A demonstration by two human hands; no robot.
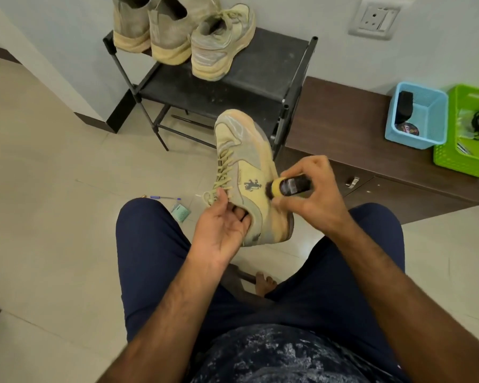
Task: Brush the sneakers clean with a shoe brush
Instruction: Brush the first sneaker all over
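Two hands, head view: left hand (221, 230) grips the sneaker (246, 150) at its collar, fingers tucked inside; right hand (315, 200) is wrapped round the brush (288, 186).
Sneaker: held in the air, toe pointing away, brush head against its side panel.
Handling: likely light, soft upper, stiff sole; collar hold looks secure.
Hidden: bristles blurred; far side of sneaker unseen.

Navy blue trousers (150, 244) worn over both thighs, fabric plain and lightly creased, dark top (274, 355) mottled with a white speckled print seen at the waist, forearms left bare, left hand (221, 230) and right hand (315, 200) likewise bare, one bare foot (266, 281) glimpsed between the legs
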